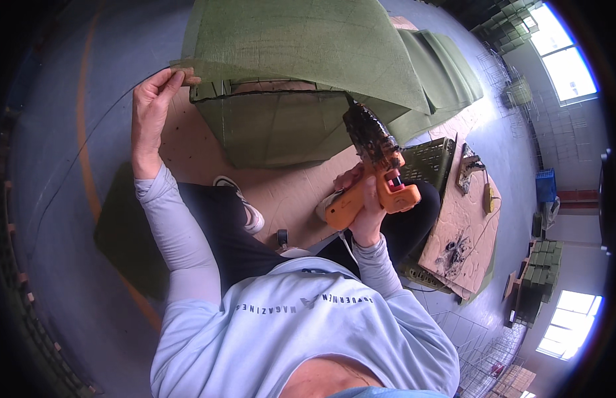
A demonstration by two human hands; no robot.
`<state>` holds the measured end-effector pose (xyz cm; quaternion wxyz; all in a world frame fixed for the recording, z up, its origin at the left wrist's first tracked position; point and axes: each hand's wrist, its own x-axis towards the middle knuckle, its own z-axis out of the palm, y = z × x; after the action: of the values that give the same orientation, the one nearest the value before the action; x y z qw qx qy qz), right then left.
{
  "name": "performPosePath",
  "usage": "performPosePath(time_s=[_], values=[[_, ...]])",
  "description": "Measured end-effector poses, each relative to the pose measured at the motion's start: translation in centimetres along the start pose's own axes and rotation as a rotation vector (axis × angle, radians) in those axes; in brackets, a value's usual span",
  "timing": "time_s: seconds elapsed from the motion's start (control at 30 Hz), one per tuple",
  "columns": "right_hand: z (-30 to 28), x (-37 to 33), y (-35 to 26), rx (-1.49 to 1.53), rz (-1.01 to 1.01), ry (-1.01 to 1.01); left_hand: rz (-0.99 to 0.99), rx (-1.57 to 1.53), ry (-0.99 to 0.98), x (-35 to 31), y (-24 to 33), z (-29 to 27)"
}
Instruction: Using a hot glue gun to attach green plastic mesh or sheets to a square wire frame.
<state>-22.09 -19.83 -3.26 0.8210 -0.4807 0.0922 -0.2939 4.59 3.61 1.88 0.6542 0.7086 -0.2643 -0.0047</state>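
My right hand (366, 211) is wrapped round an orange hot glue gun (377, 162), whose front half is smeared with black glue. Its nozzle points up and to the left, at the edge of a green mesh sheet (301, 46). Between finger and thumb, my left hand (155, 99) pinches the left corner of that sheet and holds it slightly raised. Below the sheet is a box-like frame (275, 126) with green mesh sides. A dark line, seemingly glue, runs along its near upper edge. Whether the nozzle touches the edge I cannot tell.
Brown cardboard (281, 179) lies under the frame and my feet. To the right, a green plastic crate (434, 162) stands beside glue-stained cardboard (447, 245) bearing a blackened block (468, 169) and a yellow tool (490, 198). More green mesh (447, 69) lies at far right.
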Motion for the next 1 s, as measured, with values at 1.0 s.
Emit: performPosePath(time_s=[1.0], values=[[-0.4, -0.4, -0.2, -0.085, 0.015, 0.043, -0.039, 0.043, 0.021, 0.3, 0.1, 0.2]])
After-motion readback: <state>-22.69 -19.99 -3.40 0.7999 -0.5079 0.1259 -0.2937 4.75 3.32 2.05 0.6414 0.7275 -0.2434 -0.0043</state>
